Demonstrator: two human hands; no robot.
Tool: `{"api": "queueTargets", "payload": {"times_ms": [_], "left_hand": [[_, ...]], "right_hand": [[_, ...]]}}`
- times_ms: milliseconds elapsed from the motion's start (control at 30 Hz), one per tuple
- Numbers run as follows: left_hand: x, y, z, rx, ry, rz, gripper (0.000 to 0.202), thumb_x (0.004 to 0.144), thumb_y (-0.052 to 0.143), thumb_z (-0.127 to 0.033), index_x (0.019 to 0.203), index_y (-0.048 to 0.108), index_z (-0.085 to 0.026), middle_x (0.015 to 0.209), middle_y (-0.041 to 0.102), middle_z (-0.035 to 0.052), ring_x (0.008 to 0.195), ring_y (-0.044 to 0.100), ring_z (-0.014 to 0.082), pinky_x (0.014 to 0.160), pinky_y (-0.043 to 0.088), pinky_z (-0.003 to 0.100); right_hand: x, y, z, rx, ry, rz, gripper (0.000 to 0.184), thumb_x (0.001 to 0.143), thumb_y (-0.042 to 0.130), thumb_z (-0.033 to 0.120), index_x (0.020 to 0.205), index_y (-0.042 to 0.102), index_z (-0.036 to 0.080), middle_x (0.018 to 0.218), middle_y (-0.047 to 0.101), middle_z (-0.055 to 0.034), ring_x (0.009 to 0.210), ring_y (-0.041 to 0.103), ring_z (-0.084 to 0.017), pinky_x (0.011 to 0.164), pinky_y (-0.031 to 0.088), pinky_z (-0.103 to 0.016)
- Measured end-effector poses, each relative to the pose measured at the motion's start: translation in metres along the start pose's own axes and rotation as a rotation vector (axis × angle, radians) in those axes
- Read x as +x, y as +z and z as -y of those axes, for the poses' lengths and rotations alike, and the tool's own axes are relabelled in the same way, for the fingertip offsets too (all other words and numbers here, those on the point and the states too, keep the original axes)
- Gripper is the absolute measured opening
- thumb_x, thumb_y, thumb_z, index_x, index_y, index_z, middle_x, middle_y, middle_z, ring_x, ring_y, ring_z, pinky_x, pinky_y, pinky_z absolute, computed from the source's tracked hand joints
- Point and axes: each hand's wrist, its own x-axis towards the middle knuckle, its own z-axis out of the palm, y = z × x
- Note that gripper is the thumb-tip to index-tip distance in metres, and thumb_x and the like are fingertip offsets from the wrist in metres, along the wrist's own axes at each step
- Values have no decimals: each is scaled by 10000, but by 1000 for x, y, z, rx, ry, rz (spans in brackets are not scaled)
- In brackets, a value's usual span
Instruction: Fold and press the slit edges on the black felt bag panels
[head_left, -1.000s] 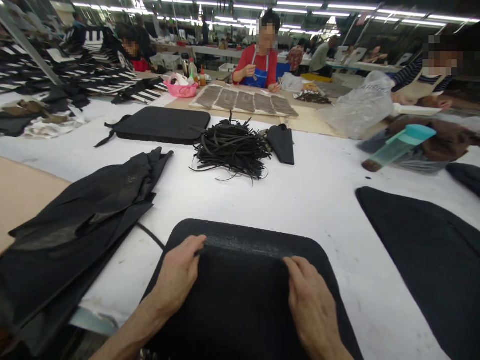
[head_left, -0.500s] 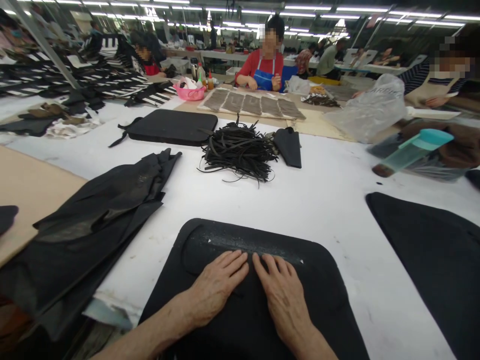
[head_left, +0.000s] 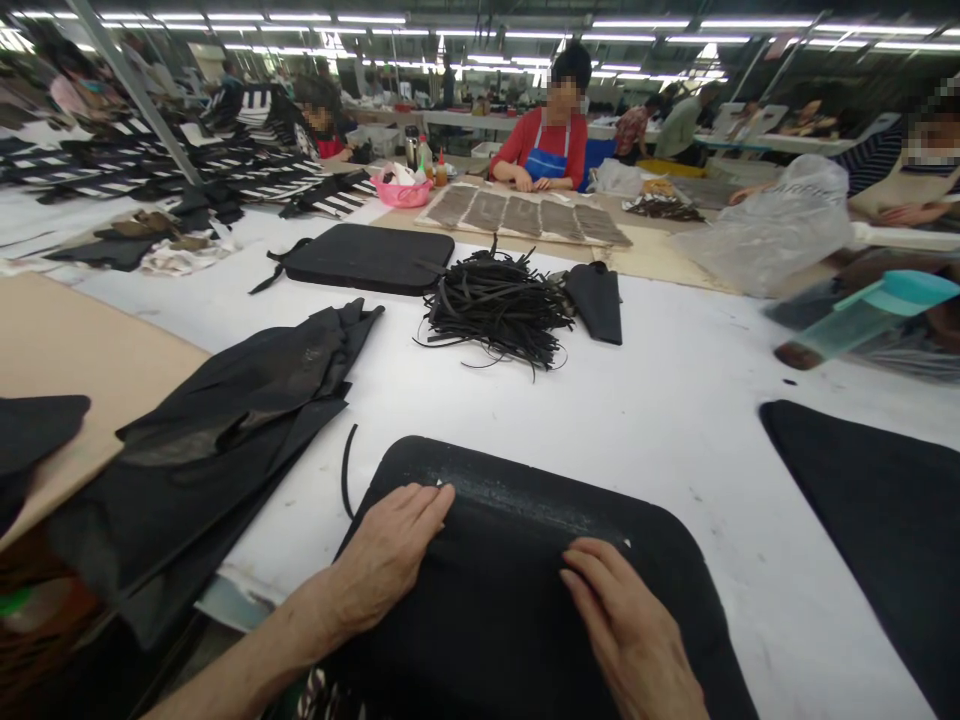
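Note:
A black rounded foam panel [head_left: 525, 490] lies on the white table [head_left: 660, 400] right in front of me, with a shiny strip along its far edge. A black fabric layer [head_left: 495, 610] covers its near part. My left hand [head_left: 390, 555] lies flat on the fabric's far left edge, fingers stretched out. My right hand [head_left: 634, 630] rests flat on the fabric's far right edge, fingers together and extended. Neither hand holds anything.
A heap of black fabric pieces [head_left: 217, 440] lies to the left. A bundle of black strips [head_left: 499, 305], a second black panel [head_left: 371, 257] and a small black piece [head_left: 600, 300] sit farther back. Another black panel [head_left: 870, 510] lies right. People work at the far tables.
My hands, side by side at the middle of the fabric edge half a second ago, have slid apart to its left and right ends. The view has shifted a little to the left.

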Motion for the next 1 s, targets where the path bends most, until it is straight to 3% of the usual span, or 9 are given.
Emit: {"api": "queueTargets", "payload": {"times_ms": [133, 233, 333, 433, 533, 667, 800, 1000], "left_hand": [[21, 0, -23, -14, 33, 106, 361, 883, 283, -99, 1222, 409, -109, 961, 609, 101, 858, 586, 192, 721, 509, 318], [26, 5, -28, -26, 12, 167, 378, 868, 325, -114, 1242, 379, -119, 992, 598, 103, 884, 580, 205, 685, 490, 309], [30, 7, -28, -109, -8, 226, 397, 840, 380, -127, 1237, 393, -131, 967, 608, 81, 840, 581, 207, 633, 452, 290], [35, -1, -20, -359, -59, 312, 224, 829, 460, -209, 1028, 556, -175, 802, 620, 12, 707, 564, 154, 597, 393, 234], [40, -13, 3, -690, -273, 363, 182, 795, 532, -333, 740, 605, -175, 589, 520, -44, 570, 475, 101, 538, 330, 199], [41, -21, 37, -968, -509, 463, 184, 748, 524, -295, 680, 621, -155, 557, 491, -47, 545, 428, 91, 516, 302, 198], [46, -16, 47, -1023, -680, 372, 186, 696, 508, -280, 744, 633, -152, 577, 550, -33, 519, 456, 96, 496, 330, 201], [57, 5, 38, -910, -862, 241, 156, 660, 500, -294, 677, 570, -156, 550, 558, -30, 384, 413, 77, 396, 275, 205]], "right_hand": [[25, 1, 55, 570, 259, 348, 219, 842, 475, 379, 952, 596, 233, 857, 641, -16, 711, 608, -145, 648, 472, -228], [38, 8, 73, 870, 475, 470, 263, 824, 471, 383, 984, 563, 196, 767, 625, -5, 500, 549, -108, 462, 398, -218], [46, 12, 75, 931, 507, 513, 205, 802, 480, 351, 765, 564, 168, 594, 551, 29, 393, 430, -68, 400, 292, -202], [50, 7, 60, 803, 496, 463, 288, 802, 480, 346, 568, 475, 178, 462, 396, 62, 418, 356, -66, 429, 259, -203], [46, -6, 23, 660, 510, 412, 318, 820, 451, 390, 573, 454, 190, 489, 366, 58, 472, 349, -84, 456, 249, -216], [33, -23, -38, 565, 602, 362, 370, 814, 417, 505, 604, 454, 203, 543, 404, 41, 497, 357, -102, 472, 259, -235], [25, -29, -71, 480, 618, 321, 416, 771, 426, 580, 608, 502, 205, 559, 468, 20, 505, 400, -116, 508, 305, -251], [32, -28, -78, 367, 704, 232, 442, 661, 478, 633, 628, 598, 209, 470, 505, 0, 478, 453, -150, 507, 354, -270]]}}
